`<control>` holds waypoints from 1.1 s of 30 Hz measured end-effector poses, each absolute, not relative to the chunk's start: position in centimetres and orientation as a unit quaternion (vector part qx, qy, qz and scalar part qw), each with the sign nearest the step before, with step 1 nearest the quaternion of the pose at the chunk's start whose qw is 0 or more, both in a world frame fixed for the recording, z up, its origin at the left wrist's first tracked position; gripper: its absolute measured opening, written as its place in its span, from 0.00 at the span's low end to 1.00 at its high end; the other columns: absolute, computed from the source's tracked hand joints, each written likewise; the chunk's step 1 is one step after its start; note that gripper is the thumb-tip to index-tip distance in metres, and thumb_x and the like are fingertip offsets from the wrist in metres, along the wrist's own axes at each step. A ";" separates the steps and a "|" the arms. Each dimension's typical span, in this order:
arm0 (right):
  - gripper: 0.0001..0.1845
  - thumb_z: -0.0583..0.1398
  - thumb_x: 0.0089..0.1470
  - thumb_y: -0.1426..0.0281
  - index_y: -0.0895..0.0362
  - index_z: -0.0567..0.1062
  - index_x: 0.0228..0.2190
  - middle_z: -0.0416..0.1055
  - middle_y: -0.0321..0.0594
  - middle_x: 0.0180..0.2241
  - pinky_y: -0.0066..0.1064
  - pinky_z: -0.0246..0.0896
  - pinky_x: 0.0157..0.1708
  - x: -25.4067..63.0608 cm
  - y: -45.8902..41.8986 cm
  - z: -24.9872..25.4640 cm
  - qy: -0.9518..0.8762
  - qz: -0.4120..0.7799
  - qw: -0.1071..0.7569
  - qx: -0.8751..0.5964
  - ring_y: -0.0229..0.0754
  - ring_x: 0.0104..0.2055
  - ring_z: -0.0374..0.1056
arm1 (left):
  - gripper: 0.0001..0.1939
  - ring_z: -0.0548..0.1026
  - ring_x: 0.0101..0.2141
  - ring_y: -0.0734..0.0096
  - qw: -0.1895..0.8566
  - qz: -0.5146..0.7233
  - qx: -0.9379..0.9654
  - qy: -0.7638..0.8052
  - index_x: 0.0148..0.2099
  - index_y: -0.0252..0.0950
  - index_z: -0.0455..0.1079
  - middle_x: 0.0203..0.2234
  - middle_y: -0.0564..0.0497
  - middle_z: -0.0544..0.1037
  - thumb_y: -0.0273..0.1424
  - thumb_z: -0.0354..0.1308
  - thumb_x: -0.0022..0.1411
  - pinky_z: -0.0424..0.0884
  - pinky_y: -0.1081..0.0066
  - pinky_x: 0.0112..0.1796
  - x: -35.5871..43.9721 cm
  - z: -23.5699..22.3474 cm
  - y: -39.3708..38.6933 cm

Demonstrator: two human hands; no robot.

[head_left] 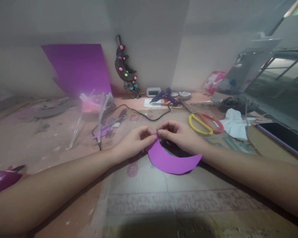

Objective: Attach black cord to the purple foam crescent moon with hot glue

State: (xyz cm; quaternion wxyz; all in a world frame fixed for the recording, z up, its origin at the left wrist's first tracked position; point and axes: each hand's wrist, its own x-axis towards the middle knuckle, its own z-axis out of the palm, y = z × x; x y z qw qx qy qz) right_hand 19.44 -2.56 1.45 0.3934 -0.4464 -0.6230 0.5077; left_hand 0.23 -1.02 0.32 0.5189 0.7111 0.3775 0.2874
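In the head view, looked down over a pinkish desk (74, 201) and the pale printed cardboard sheet (144, 185) on top. Held the flat purple paper crescent (173, 164) over the cardboard sheet, just in front of both forearms' meeting point. Pinched the crescent's upper tip with the left hand (139, 140), fingers closed, thumb on top. Brought the right hand (181, 134) to the same tip, fingers nearly together at thumb and index; could not tell about anything small between these 2. Left the crescent's other pointed end free, near the right wrist.

Saw beyond the right hand scissors with 1 yellow and 1 orange-red handle (209, 133), blades towards the blue glue gun (165, 95). Saw to the right of the scissors a crumpled white tissue (234, 124), then a dark flat phone (285, 137), with a grey yarn bundle (240, 103) behind the tissue. Found a small white digital clock (153, 89) near the glue gun, a black crescent ornament with coloured dots (125, 74) against the grey wall (149, 39), and a large purple paper sheet (79, 69) leaning farther left.
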 end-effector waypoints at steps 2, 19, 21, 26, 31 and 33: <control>0.10 0.62 0.52 0.64 0.57 0.71 0.32 0.69 0.33 0.23 0.26 0.59 0.24 19.4 -2.6 1.5 -0.633 0.493 0.390 -0.452 0.34 0.25 0.65 | 0.11 0.64 0.19 0.81 0.510 0.283 0.717 0.381 0.34 0.34 0.65 0.20 0.57 0.67 0.37 0.57 0.62 0.59 0.80 0.19 0.3 0.5 -1.1; 0.17 0.55 0.58 0.55 0.56 0.69 0.37 0.62 0.30 0.21 0.25 0.53 0.22 19.5 -2.7 1.4 -0.621 0.498 0.423 -0.433 0.32 0.22 0.58 | 0.13 0.64 0.17 0.81 0.574 0.304 0.677 0.347 0.36 0.34 0.63 0.18 0.59 0.65 0.39 0.56 0.63 0.60 0.80 0.20 0.3 0.0 -0.8; 0.16 0.58 0.56 0.55 0.56 0.68 0.35 0.63 0.30 0.22 0.25 0.53 0.21 19.5 -2.7 1.4 -0.617 0.505 0.421 -0.431 0.31 0.21 0.58 | 0.12 0.64 0.18 0.81 0.576 0.303 0.676 0.347 0.37 0.35 0.63 0.18 0.59 0.66 0.39 0.55 0.64 0.61 0.80 0.20 0.3 0.0 -0.8; 0.14 0.61 0.54 0.58 0.56 0.68 0.33 0.66 0.31 0.24 0.24 0.54 0.20 19.5 -2.7 1.4 -0.630 0.495 0.404 -0.442 0.31 0.22 0.60 | 0.12 0.64 0.18 0.81 0.560 0.293 0.689 0.354 0.37 0.35 0.64 0.18 0.59 0.65 0.39 0.55 0.64 0.59 0.80 0.20 0.2 0.1 -0.8; 0.13 0.62 0.53 0.61 0.57 0.70 0.35 0.68 0.33 0.25 0.26 0.57 0.22 19.5 -2.7 1.7 -0.639 0.478 0.399 -0.451 0.32 0.21 0.61 | 0.13 0.64 0.18 0.81 0.557 0.284 0.694 0.357 0.37 0.34 0.65 0.18 0.58 0.65 0.40 0.55 0.64 0.58 0.81 0.19 0.2 0.1 -0.7; 0.14 0.61 0.53 0.60 0.57 0.71 0.36 0.70 0.34 0.25 0.27 0.57 0.22 19.5 -2.7 1.7 -0.643 0.475 0.393 -0.454 0.32 0.21 0.61 | 0.13 0.64 0.19 0.81 0.554 0.287 0.697 0.354 0.37 0.34 0.65 0.18 0.58 0.65 0.40 0.55 0.64 0.58 0.81 0.19 0.1 0.0 -0.7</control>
